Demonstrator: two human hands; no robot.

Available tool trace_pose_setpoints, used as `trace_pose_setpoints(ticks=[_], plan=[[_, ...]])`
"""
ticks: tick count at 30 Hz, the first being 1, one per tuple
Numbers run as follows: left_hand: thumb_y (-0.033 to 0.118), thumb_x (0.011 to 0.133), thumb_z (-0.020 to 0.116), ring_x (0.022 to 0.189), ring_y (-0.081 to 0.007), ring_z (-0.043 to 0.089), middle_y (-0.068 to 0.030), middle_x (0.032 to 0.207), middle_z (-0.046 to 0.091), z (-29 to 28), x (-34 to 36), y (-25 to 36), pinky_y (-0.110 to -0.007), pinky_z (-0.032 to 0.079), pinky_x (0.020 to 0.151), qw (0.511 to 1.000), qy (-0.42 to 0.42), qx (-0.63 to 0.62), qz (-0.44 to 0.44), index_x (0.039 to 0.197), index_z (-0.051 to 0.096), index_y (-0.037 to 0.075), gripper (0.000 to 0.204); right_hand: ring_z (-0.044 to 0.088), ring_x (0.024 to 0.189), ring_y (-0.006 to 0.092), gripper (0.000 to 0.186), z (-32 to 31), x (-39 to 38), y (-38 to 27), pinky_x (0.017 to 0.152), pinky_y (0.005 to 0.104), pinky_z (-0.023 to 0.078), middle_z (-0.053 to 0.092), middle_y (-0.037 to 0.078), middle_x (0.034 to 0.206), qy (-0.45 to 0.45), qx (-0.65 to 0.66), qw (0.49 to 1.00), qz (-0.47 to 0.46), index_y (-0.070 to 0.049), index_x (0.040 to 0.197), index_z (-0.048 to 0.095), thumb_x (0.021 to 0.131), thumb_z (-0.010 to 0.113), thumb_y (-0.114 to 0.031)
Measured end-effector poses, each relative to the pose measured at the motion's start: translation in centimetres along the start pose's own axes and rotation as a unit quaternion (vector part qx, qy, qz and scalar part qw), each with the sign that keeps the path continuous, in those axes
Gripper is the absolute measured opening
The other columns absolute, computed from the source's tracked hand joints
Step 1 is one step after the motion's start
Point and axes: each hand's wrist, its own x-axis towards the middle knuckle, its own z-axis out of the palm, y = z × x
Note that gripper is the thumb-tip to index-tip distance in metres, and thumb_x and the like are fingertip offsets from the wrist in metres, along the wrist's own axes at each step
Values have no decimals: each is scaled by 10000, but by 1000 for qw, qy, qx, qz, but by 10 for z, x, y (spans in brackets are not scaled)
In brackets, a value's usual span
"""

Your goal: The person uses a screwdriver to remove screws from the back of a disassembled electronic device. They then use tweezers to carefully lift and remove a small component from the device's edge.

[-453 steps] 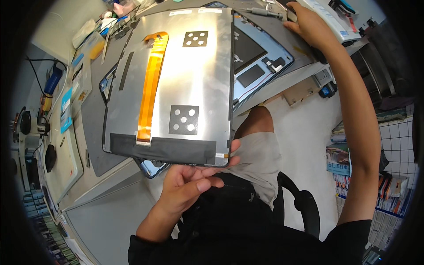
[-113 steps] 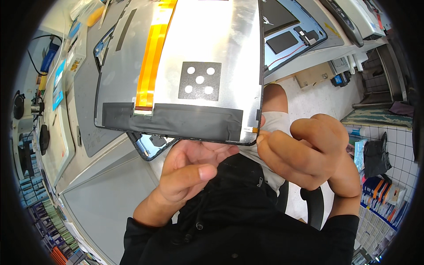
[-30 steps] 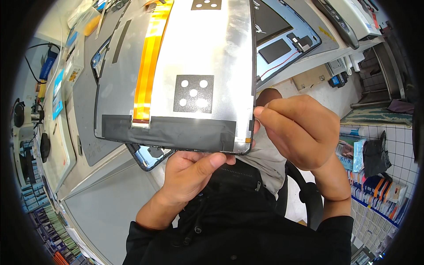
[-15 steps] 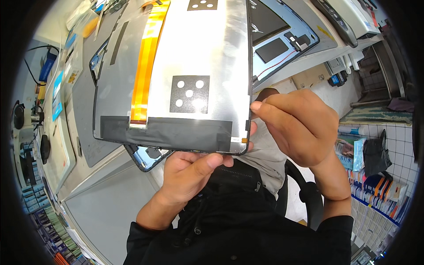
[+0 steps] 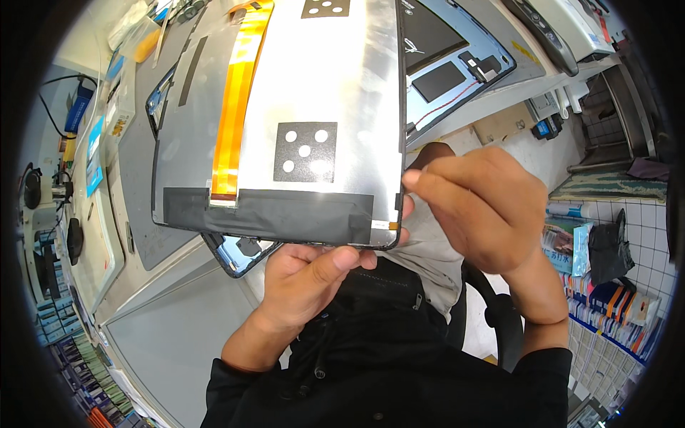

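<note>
A tablet screen panel (image 5: 328, 93) lies with its silvery metal back up. An orange flat ribbon cable (image 5: 232, 128) runs along it, and black tape (image 5: 285, 214) covers its near end. My left hand (image 5: 307, 285) grips the near edge, thumb at the rim and fingers underneath, some tips showing past the right corner. My right hand (image 5: 485, 200) is closed in a pinch at the panel's right edge, thumb and index finger together; anything between them is too small to make out. Under the panel sits a blue tablet housing (image 5: 457, 93) with black parts and a thin red wire.
The grey work mat (image 5: 139, 192) covers the bench beneath. A black handheld device (image 5: 542, 36) rests at the far right, near a white box-shaped machine (image 5: 581, 28). Left of the mat lie a pale tray (image 5: 100, 250) and blue packets (image 5: 95, 157). A chair armrest (image 5: 499, 314) stands at my right.
Very little differs. My right hand's pinched fingertips have shifted slightly at the panel's right edge; the left hand keeps its hold and the panel has barely moved.
</note>
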Motion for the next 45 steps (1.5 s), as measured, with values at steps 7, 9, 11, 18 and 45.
trace_pose_setpoints(ticks=[7, 9, 11, 18, 45], plan=[[171, 940, 643, 1113, -334, 639, -330, 1315, 533, 0, 0, 0, -289, 541, 792, 1000, 3, 2, -3, 1384, 418, -101, 567, 572, 603, 166, 379, 1, -2, -1, 485, 255, 424, 661, 27, 792, 10, 16, 1000, -9, -72, 943, 729, 573, 767, 2], [178, 936, 650, 1107, -331, 642, -328, 1306, 541, 0, -1, 0, -289, 542, 790, 1000, 10, 4, -1, 1378, 427, -102, 568, 569, 600, 162, 369, 0, -2, 1, 482, 253, 416, 663, 25, 794, 4, 30, 999, -12, -77, 937, 728, 578, 771, -3], [188, 932, 658, 1102, -329, 645, -328, 1301, 545, 1, -1, 0, -289, 543, 788, 1000, 16, 3, -2, 1373, 433, -102, 573, 568, 599, 158, 358, 0, -2, 3, 480, 252, 409, 666, 22, 796, -4, 47, 999, -11, -81, 929, 727, 583, 775, -7], [198, 933, 659, 1097, -324, 652, -328, 1315, 537, 1, 0, 0, -281, 547, 782, 1000, 15, 2, -10, 1394, 408, -92, 599, 535, 560, 150, 244, 8, -4, 13, 426, 240, 384, 658, 22, 766, 26, 53, 997, -48, -55, 868, 717, 642, 678, -139], [166, 941, 641, 1101, -325, 655, -340, 1319, 530, 1, 1, 2, -281, 544, 769, 1000, 6, -3, -13, 1418, 371, -87, 604, 535, 591, 151, 271, 1, -3, 14, 449, 246, 384, 660, -6, 781, -9, 79, 996, -34, -82, 909, 735, 640, 718, -107]])
